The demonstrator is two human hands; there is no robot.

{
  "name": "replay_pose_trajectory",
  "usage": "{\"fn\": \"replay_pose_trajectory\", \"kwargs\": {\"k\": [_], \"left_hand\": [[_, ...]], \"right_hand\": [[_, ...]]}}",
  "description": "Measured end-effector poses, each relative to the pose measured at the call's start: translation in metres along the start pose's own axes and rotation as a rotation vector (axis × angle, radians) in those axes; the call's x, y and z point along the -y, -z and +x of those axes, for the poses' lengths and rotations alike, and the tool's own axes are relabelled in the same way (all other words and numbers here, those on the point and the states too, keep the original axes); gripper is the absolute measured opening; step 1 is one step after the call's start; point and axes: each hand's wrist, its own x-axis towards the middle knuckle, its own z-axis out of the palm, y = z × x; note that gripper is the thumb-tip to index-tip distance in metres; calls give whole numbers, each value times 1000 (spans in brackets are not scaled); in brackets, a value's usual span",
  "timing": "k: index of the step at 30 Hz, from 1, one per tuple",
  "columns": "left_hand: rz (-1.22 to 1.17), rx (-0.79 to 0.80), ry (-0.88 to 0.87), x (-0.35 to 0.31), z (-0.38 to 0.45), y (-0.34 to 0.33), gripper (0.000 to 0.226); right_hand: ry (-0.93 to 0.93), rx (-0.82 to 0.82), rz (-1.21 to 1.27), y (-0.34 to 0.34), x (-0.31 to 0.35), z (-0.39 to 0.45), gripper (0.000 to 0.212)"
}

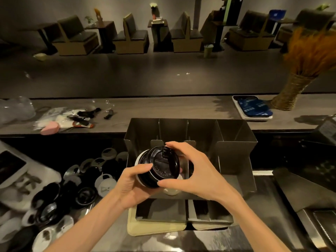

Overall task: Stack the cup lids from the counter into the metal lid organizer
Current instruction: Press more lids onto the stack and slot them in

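Observation:
Both hands hold a short stack of cup lids, black ones on top with a white one at the back, tilted toward me above the metal lid organizer. My left hand grips the stack from below and the left. My right hand curls round its right rim, thumb underneath and fingers over the top. The organizer has several upright dividers; a pale lid shows in a slot under the stack. Many loose black and white lids lie scattered on the lower counter to the left.
A white device with a dark screen lies at the far left. The raised counter behind holds plastic wrappers, a pink object, a phone on a tray and a woven vase of dried grass. A cloth lies under the organizer.

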Motion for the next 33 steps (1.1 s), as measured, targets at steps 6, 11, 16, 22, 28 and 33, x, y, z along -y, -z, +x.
{"fn": "replay_pose_trajectory", "kwargs": {"k": [6,11,16,22,28,33], "left_hand": [[-54,-62,-53,-18,-25,27,80],[-56,-192,-106,-41,-37,50,78],[-156,-262,-147,-65,-50,84,68],[-115,-302,-155,-69,-53,99,38],[-97,-311,-144,-75,-55,112,43],[-91,-317,-135,-77,-56,121,52]], "right_hand": [[94,19,50,-28,18,28,80],[129,-91,77,-43,23,53,76],[75,55,-391,-59,12,68,79],[45,299,-841,-102,5,81,84],[-1,478,-1037,-129,-10,97,70],[-76,588,-1067,-142,-15,105,62]]}}
